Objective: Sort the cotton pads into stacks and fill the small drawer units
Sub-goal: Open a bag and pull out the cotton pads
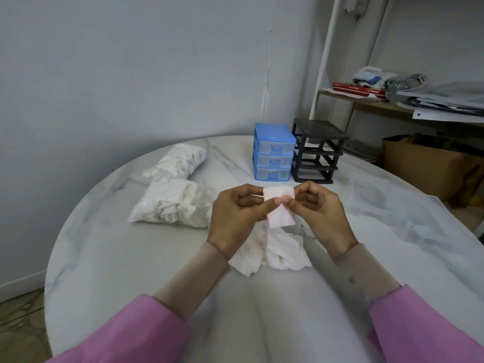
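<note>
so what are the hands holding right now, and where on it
A small white square cotton pad, held up over the loose pile of white pads. The left hand pinches its left edge and the right hand its right edge, near the upper part.

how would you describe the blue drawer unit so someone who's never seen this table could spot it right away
Look to the far edge of the round marble table, near the grey wall. Two small three-tier units stand there side by side. The blue drawer unit is the left one, with three clear-fronted drawers in place, while the black frame to its right has open, drawerless slots.
</note>
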Motion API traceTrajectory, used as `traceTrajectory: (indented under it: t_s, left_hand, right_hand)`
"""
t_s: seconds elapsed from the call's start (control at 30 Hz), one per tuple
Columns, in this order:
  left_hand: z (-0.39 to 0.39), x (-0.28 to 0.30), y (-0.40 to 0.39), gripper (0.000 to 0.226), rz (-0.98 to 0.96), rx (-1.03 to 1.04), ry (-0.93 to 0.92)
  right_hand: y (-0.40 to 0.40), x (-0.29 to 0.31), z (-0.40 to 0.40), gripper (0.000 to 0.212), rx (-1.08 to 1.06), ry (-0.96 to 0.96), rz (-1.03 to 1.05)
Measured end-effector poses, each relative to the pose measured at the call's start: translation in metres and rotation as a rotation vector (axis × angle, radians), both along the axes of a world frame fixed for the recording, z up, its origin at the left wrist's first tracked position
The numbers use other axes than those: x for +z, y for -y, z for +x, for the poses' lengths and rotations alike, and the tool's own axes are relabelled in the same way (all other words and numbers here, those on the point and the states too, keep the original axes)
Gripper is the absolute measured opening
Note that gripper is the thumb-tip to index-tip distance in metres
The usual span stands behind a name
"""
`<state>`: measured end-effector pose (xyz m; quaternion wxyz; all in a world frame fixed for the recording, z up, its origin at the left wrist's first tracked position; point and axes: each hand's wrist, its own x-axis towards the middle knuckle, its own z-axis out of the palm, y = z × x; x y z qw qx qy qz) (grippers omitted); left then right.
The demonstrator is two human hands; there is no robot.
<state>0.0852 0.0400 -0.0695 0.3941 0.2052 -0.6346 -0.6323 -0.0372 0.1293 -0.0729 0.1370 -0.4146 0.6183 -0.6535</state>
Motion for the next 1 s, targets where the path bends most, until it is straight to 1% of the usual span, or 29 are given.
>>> traceTrajectory:
  t_s: [0.1,0.2,0.23,0.3,0.37,0.43,0.5,0.73,0.9,1.0]
  left_hand:
    - [0.0,-0.004,0.004,0.017,-0.117,0.132,0.03]
    - [0.003,-0.005,0.011,0.02,-0.198,0.23,0.029]
    - [0.004,-0.005,0.013,0.024,-0.206,0.247,0.038]
    - [0.005,-0.008,0.016,0.03,-0.202,0.264,0.053]
    - [0.004,-0.01,0.02,0.028,-0.217,0.275,0.07]
    - [0.005,-0.01,0.023,0.026,-0.237,0.282,0.084]
    - [0.006,-0.009,0.025,0.024,-0.235,0.268,0.073]
    - [0.005,-0.009,0.026,0.024,-0.225,0.236,0.051]
    - [0.006,-0.008,0.022,0.025,-0.247,0.224,0.048]
    - [0.006,-0.008,0.02,0.024,-0.237,0.213,0.029]
  right_hand:
    - [-0.001,-0.001,0.001,0.018,0.019,-0.047,0.04]
    - [-0.008,-0.001,-0.003,0.018,0.1,-0.152,0.206]
    - [-0.011,-0.001,-0.005,0.019,0.153,-0.219,0.278]
    - [-0.017,0.001,-0.006,0.031,0.266,-0.377,0.414]
    - [-0.018,0.002,-0.003,0.041,0.321,-0.496,0.479]
    - [-0.017,0.002,-0.001,0.042,0.319,-0.614,0.505]
    - [-0.016,0.001,0.0,0.038,0.323,-0.675,0.517]
    - [-0.014,-0.001,-0.001,0.03,0.296,-0.755,0.551]
    - [-0.017,0.005,-0.003,0.014,0.337,-0.6,0.444]
    - [-0.017,0.006,-0.005,0.012,0.314,-0.505,0.32]
